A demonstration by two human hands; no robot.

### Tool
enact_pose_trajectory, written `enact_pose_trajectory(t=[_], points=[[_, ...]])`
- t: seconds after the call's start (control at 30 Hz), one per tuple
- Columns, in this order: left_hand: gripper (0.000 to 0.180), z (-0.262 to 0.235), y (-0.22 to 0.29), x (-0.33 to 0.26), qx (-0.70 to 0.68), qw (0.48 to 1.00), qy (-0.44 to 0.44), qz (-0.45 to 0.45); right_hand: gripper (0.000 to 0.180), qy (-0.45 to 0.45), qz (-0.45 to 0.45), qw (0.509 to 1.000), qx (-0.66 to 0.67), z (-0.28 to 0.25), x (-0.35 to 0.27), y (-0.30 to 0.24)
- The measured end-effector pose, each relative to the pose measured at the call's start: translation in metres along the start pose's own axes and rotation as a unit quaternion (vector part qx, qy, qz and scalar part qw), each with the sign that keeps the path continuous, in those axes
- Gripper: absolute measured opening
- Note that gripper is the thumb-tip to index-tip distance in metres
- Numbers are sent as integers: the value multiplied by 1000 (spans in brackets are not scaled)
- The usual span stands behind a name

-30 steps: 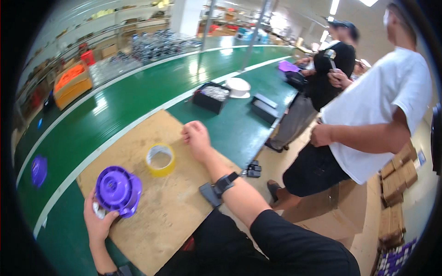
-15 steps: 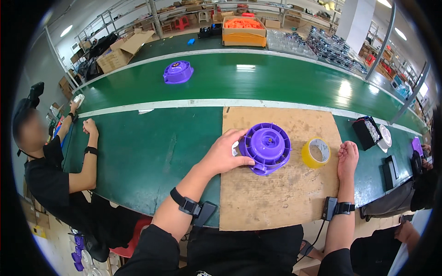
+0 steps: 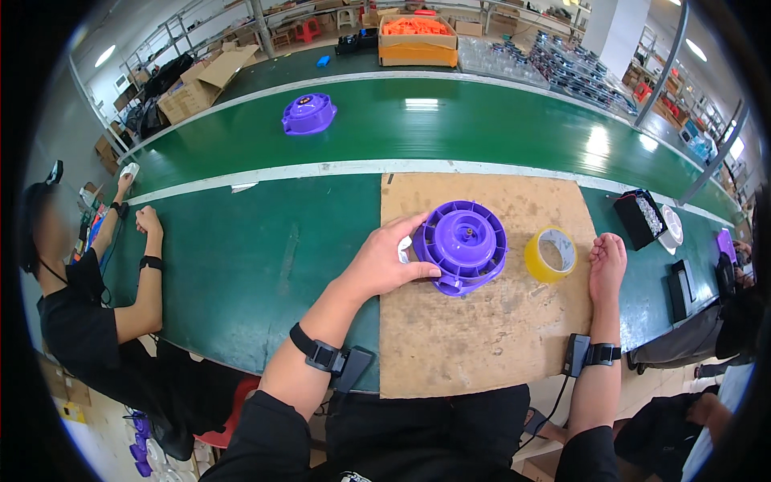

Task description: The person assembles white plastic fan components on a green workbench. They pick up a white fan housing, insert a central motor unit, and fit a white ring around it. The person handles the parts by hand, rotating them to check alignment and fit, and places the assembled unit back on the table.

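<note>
A purple round plastic housing (image 3: 466, 245), ribbed around its rim and with a small metal piece at its centre, rests on a cardboard sheet (image 3: 450, 353). My left hand (image 3: 385, 259) grips its left side, thumb along the near edge and fingers at the far side. Something small and white (image 3: 405, 249) shows between that hand and the housing; its kind is unclear. At the sheet's right edge lies my right hand (image 3: 608, 265), its fingers curled in and their inside hidden. Between the housing and this hand is a roll of yellow tape (image 3: 550, 254).
Beyond the green table (image 3: 233, 257) runs a green conveyor belt (image 3: 498, 128) carrying another purple housing (image 3: 309, 113). To the right are a black box of small clear parts (image 3: 640, 219) and a white round part (image 3: 671, 230). A co-worker (image 3: 88, 289) sits at the left.
The whole scene sits slightly higher in the picture. My left hand keeps its grip on the housing, and my right hand stays curled at the sheet's edge.
</note>
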State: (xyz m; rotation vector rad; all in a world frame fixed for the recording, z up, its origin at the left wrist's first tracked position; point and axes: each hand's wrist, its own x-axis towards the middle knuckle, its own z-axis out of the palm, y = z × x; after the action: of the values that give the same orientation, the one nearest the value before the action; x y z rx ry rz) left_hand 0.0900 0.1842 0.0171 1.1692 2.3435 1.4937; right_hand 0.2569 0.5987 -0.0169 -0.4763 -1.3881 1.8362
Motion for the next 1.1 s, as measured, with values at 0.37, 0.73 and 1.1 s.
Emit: enact_pose_trajectory(t=[0.37, 0.73, 1.1], points=[[86, 4, 6, 3, -18, 1000, -2, -19, 7, 30, 9, 999, -31, 2, 1, -2], [118, 7, 11, 3, 31, 999, -30, -19, 64, -218, -52, 943, -245, 24, -21, -22], [119, 10, 8, 4, -9, 999, -20, -40, 104, -208, -28, 930, -302, 37, -30, -30]])
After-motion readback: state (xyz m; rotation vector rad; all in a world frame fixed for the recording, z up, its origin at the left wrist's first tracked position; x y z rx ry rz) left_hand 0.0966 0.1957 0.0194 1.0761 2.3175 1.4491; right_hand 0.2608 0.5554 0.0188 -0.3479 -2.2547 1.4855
